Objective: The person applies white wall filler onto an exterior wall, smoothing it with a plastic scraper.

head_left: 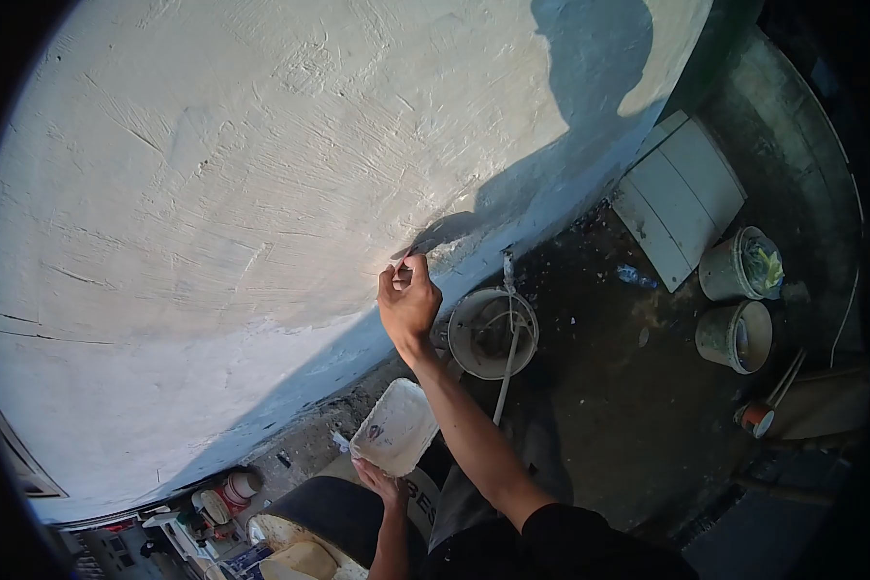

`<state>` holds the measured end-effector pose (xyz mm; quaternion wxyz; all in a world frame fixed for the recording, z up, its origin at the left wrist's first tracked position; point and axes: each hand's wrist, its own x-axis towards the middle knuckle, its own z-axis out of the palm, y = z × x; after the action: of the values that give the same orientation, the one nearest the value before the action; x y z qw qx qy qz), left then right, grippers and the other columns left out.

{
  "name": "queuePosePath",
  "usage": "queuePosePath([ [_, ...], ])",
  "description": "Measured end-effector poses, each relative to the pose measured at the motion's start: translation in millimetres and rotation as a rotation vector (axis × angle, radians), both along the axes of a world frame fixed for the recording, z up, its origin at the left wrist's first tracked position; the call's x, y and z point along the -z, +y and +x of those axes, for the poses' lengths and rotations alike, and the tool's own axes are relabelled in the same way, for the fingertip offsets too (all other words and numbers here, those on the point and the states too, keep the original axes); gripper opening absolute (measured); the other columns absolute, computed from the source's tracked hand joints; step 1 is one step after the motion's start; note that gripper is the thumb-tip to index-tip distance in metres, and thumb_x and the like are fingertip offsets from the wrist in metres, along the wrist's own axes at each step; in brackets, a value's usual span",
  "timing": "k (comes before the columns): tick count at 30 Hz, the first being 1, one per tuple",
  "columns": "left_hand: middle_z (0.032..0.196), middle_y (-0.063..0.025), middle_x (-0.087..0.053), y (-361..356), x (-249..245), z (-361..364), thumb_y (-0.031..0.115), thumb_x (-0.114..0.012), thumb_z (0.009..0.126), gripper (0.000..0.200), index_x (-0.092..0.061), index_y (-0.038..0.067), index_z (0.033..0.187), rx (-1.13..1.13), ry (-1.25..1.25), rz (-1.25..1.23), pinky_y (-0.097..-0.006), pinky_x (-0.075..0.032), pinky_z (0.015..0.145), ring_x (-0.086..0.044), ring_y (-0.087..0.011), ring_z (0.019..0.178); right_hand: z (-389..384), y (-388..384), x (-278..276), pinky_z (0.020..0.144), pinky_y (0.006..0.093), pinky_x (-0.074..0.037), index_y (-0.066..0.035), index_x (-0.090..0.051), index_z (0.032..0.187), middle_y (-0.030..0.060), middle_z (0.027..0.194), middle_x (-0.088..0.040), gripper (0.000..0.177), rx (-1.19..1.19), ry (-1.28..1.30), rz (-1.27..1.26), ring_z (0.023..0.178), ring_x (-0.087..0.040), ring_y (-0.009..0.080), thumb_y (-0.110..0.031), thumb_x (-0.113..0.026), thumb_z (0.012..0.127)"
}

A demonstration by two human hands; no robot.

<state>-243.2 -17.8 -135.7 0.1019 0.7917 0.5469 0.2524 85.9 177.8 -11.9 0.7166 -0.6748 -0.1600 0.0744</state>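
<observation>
My right hand (411, 302) is raised to the rough, pale wall (213, 174), its fingers pinched on a thin flat tool (403, 259). The tool is seen nearly edge-on at the wall's surface, and most of it is hidden by my fingers. Lower down, my left hand (382, 479) grips the near edge of a shallow white rectangular tub (396, 428). Whitish residue coats the inside of the tub, with a small dark mark in it. Ridges and scrape strokes cover the wall, and my shadow falls on it.
A bucket (493, 333) with a stick leaning in it stands by the wall's foot. Farther right are two buckets (735, 266) (735, 336), a white panel (681, 198) and a small orange-and-white can (756, 419). A dark drum (324, 517) stands low beside my left arm.
</observation>
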Motion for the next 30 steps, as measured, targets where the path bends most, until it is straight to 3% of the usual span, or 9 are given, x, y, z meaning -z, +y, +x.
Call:
queuePosePath([
  [3, 0.136, -0.0297, -0.036, 1, 12, -20, 0.034, -0.035, 0.102, 0.063, -0.015, -0.007, 0.145, -0.033, -0.221, -0.266, -0.0505, -0.027, 0.105, -0.039, -0.0444, 0.120, -6, -1, -26, 0.055, 0.0324, -0.050, -0.003, -0.053, 0.089, 0.0101, 0.065, -0.062, 0.014, -0.043, -0.081, 0.010, 0.059, -0.066, 0.0228, -0.004, -0.065, 0.081],
  [5, 0.134, -0.0295, -0.038, -1, 1, -13, 0.037, -0.037, 0.101, 0.066, -0.018, -0.010, 0.143, 0.048, 0.090, -0.011, -0.0505, -0.028, 0.104, -0.039, -0.0444, 0.120, -9, -11, -46, 0.055, 0.0307, -0.051, -0.002, -0.053, 0.089, 0.0102, 0.065, -0.062, 0.015, -0.100, -0.058, 0.053, 0.061, -0.067, 0.0218, -0.002, -0.065, 0.081],
  [10, 0.139, -0.0312, -0.034, 3, -4, -5, 0.044, -0.036, 0.099, 0.073, -0.018, -0.012, 0.142, -0.001, 0.062, -0.138, -0.0516, -0.026, 0.106, -0.036, -0.0463, 0.125, -11, -54, -56, 0.055, 0.0302, -0.053, -0.001, -0.049, 0.085, 0.0113, 0.064, -0.062, 0.017, -0.148, 0.051, 0.115, 0.062, -0.069, 0.0210, -0.002, -0.066, 0.083],
  [11, 0.140, -0.0315, -0.033, 5, -4, -4, 0.045, -0.036, 0.098, 0.075, -0.017, -0.012, 0.142, 0.004, 0.031, -0.188, -0.0520, -0.025, 0.106, -0.034, -0.0467, 0.126, -8, -65, -47, 0.050, 0.0226, -0.043, -0.002, -0.047, 0.083, 0.0022, 0.061, -0.055, 0.021, -0.106, 0.060, 0.074, 0.057, -0.052, 0.0039, 0.000, -0.068, 0.082],
  [13, 0.143, -0.0319, -0.029, 4, 6, -9, 0.047, -0.035, 0.098, 0.077, -0.016, -0.013, 0.142, 0.062, 0.046, -0.062, -0.0528, -0.023, 0.108, -0.031, -0.0473, 0.129, 2, -87, -19, 0.052, 0.0229, -0.045, -0.001, -0.047, 0.085, 0.0048, 0.066, -0.060, 0.018, -0.085, 0.169, -0.045, 0.060, -0.054, 0.0049, -0.002, -0.065, 0.085],
  [17, 0.145, -0.0323, -0.027, -2, 21, -23, 0.052, -0.031, 0.098, 0.081, -0.013, -0.013, 0.143, 0.081, 0.139, -0.019, -0.0536, -0.021, 0.109, -0.027, -0.0475, 0.132, 28, -102, 85, 0.079, 0.0285, -0.052, 0.003, -0.047, 0.110, 0.0159, 0.104, -0.064, 0.025, -0.029, 0.551, 0.067, 0.094, -0.065, 0.0191, 0.003, -0.059, 0.088],
  [22, 0.145, -0.0332, -0.025, -5, 8, -19, 0.048, -0.028, 0.100, 0.077, -0.011, -0.013, 0.144, 0.078, 0.174, -0.058, -0.0537, -0.020, 0.109, -0.025, -0.0478, 0.133, 55, -72, 177, 0.074, 0.0310, -0.050, 0.001, -0.050, 0.115, 0.0143, 0.101, -0.065, 0.027, 0.038, 0.585, -0.084, 0.088, -0.065, 0.0193, -0.002, -0.058, 0.090],
  [26, 0.145, -0.0338, -0.024, -1, 3, -20, 0.042, -0.031, 0.101, 0.072, -0.010, -0.012, 0.145, 0.113, 0.169, -0.028, -0.0538, -0.020, 0.109, -0.026, -0.0479, 0.133, 51, -44, 187, 0.069, 0.0302, -0.048, 0.003, -0.055, 0.110, 0.0139, 0.079, -0.068, 0.030, 0.016, 0.507, -0.071, 0.078, -0.066, 0.0193, -0.014, -0.065, 0.086],
  [30, 0.145, -0.0340, -0.024, 5, -5, -15, 0.039, -0.034, 0.101, 0.071, -0.010, -0.011, 0.145, 0.092, 0.158, -0.076, -0.0542, -0.021, 0.109, -0.028, -0.0481, 0.132, 42, -40, 120, 0.065, 0.0309, -0.049, 0.002, -0.057, 0.108, 0.0146, 0.081, -0.069, 0.026, 0.005, 0.474, -0.001, 0.073, -0.066, 0.0178, -0.012, -0.062, 0.087],
])
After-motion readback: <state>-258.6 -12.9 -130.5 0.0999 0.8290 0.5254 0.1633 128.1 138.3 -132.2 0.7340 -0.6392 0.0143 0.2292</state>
